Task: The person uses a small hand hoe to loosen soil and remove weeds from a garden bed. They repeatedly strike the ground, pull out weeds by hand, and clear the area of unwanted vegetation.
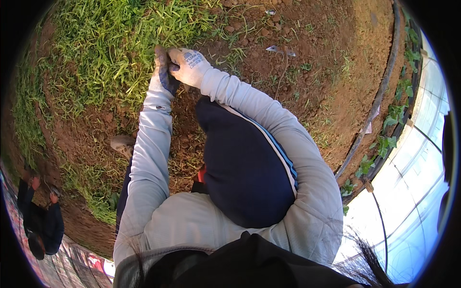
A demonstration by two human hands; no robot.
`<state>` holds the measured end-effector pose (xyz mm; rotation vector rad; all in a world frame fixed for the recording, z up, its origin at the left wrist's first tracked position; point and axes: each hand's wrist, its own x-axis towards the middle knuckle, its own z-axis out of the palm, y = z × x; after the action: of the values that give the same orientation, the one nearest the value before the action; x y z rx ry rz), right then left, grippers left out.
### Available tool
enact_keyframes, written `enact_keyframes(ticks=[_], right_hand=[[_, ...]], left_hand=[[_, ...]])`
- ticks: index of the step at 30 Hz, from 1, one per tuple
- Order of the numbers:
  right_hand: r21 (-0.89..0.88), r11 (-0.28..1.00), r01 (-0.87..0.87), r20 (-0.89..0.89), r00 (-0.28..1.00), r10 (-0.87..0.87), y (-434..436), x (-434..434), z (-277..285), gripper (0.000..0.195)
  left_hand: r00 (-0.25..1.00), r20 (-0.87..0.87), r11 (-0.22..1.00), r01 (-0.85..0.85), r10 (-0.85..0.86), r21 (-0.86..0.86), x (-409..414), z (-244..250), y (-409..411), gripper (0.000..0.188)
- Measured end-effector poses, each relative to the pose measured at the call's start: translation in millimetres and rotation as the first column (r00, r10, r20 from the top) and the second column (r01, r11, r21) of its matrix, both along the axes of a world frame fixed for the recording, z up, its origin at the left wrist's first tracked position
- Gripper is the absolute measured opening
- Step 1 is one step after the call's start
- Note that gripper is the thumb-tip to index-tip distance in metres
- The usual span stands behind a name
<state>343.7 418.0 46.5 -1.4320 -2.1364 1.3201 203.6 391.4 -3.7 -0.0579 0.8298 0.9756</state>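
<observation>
My left hand (164, 70), in a pale work glove with a dark, soiled palm, is raised at the upper middle. Against it rests my right hand (185, 66), in a like glove with blue print on its back, its fingers curled in. The two gloves touch, and whether anything lies between them cannot be told. Just beyond and to the left lies a thick spread of green leafy plants with pale stems (126, 46). On the bare soil to the right is a hoe-like tool with a flat metal blade (281, 50) and a thin handle.
A black hose (387, 77) runs along the right, beside a row of leafy seedlings (394, 115) and the plastic greenhouse wall (428, 111). At lower left another person (45, 223) in dark clothes works near the soil. My bent knee (248, 162) rises below my right arm.
</observation>
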Motion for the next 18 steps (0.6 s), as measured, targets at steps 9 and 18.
enact_keyframes(ticks=[9,18], right_hand=[[0.358,0.741,0.568,0.229,0.716,-0.66,41,116,-47,0.051],[-0.097,0.862,0.498,0.327,0.834,-0.445,47,195,-75,0.045]], left_hand=[[0.925,0.324,0.976,-0.215,0.199,0.015,-37,-6,-5,0.029],[0.966,0.2,0.986,-0.161,0.165,-0.037,-48,-8,-9,0.035]])
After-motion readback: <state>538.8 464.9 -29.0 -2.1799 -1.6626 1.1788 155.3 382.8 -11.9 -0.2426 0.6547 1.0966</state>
